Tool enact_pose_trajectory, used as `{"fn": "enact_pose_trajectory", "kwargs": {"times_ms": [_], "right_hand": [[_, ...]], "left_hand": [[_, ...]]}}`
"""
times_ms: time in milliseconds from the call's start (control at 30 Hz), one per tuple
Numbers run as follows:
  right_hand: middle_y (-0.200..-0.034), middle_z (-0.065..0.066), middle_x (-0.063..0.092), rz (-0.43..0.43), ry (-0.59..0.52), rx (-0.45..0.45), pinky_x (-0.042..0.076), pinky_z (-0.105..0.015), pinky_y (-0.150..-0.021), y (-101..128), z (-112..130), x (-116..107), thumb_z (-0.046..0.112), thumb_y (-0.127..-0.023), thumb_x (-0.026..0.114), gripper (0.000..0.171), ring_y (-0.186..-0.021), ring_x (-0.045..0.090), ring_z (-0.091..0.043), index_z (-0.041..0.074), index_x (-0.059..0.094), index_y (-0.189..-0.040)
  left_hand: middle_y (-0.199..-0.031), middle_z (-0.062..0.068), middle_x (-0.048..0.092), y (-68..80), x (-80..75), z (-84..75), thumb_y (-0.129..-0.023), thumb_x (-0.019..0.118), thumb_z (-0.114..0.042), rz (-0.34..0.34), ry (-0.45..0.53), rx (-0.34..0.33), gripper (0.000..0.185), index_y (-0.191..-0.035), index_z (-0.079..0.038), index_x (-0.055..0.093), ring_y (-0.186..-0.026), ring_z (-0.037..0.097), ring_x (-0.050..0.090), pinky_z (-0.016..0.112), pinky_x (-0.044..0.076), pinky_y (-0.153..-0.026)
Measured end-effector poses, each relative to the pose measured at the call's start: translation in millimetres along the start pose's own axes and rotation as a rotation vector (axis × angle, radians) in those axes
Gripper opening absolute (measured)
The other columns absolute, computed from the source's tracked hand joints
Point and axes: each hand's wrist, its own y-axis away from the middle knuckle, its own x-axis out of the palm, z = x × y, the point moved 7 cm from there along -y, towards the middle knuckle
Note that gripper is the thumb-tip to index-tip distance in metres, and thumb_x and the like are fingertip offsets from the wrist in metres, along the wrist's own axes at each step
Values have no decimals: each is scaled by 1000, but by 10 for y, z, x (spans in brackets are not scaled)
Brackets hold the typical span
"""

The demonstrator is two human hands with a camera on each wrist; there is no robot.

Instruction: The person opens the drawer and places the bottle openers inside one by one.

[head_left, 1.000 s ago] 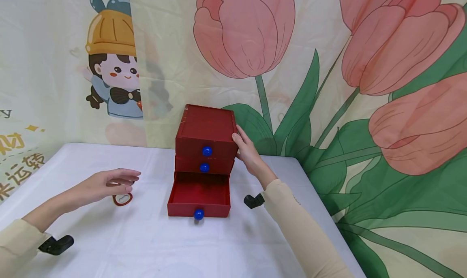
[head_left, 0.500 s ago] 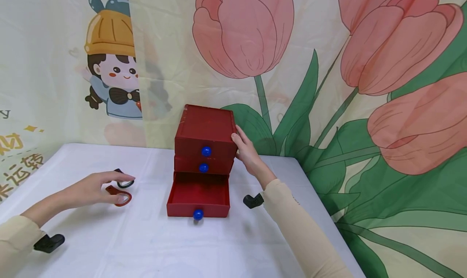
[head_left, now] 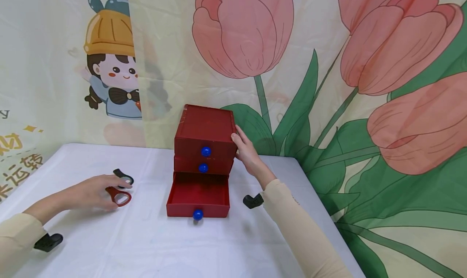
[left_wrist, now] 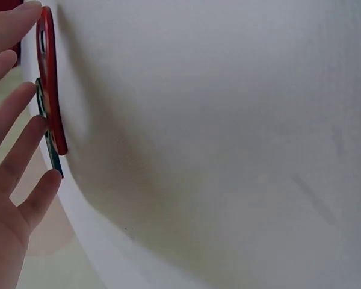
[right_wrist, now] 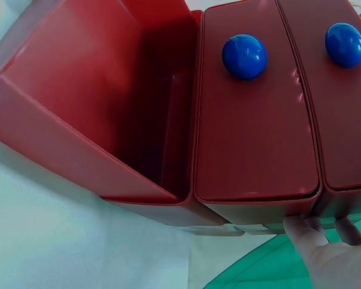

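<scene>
My left hand [head_left: 93,193] is low over the white table at the left, its fingers spread around two small flat pieces, each a ring on a short handle. The thumb is right at the ring of the red ring-ended piece [head_left: 122,199]. The index fingertip overlaps the dark green ring-ended piece [head_left: 127,180]; both show nearly edge-on in the left wrist view. My right hand [head_left: 251,156] rests against the right side of the red drawer box [head_left: 209,124], thumb near its upper front corner. The bottom drawer [head_left: 198,195] is pulled out, with nothing inside.
The upper two drawers are closed, each with a round blue knob [head_left: 206,151]. A white cloth covers the table [head_left: 138,241]. Behind it hangs a backdrop [head_left: 164,67] with tulips and a cartoon figure. Black wrist devices [head_left: 253,201] sit at both cuffs.
My left hand has lowered and drawn slightly back left, its fingertips now at the two ring-ended pieces, which show more fully. My right hand and the drawer box have stayed put.
</scene>
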Motion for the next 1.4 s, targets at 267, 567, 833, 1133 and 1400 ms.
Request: {"fn": "enact_pose_trajectory", "kwargs": {"times_ms": [267, 567, 833, 1133, 1400], "right_hand": [[-174, -2, 27, -1, 3, -1, 36, -58, -124, -1, -8, -6, 45, -114, 45, 64, -156, 34, -32, 35, 18, -171], [-174, -2, 26, -4, -4, 0, 35, -58, -124, 1, -9, -8, 44, -113, 46, 64, -157, 33, -31, 36, 18, -171], [-174, -1, 27, -8, 2, 4, 35, -58, -124, -1, -16, -19, 45, -113, 45, 64, -157, 31, -30, 37, 18, -171], [-174, -1, 26, -7, 5, 7, 36, -58, -124, -9, -34, -23, 45, -113, 45, 65, -157, 31, -30, 36, 18, -171], [-174, -2, 26, -4, -4, 4, 35, -59, -124, -7, -19, -2, 44, -114, 45, 64, -157, 32, -31, 36, 18, -171]], "left_hand": [[-121, -4, 67, 24, -6, -40, -76, 96, -30, -92, -86, 155, 53, -124, -22, 77, -105, 8, 60, 29, 54, -85], [-117, -6, 63, 11, 55, -18, -80, 94, -32, -17, -78, 98, 43, -119, -24, 79, -100, 9, 58, 30, 56, -82], [-116, -7, 64, 8, 69, -7, -82, 92, -34, 33, -79, 23, 41, -121, -29, 78, -103, 13, 58, 32, 57, -83], [-114, -10, 65, -15, 88, -18, -84, 91, -36, 60, -94, 32, 40, -122, -28, 78, -102, 10, 59, 32, 57, -84], [-110, -12, 64, 0, 89, -49, -86, 88, -43, 60, -70, 39, 40, -122, -28, 78, -98, 9, 57, 29, 56, -79]]}}
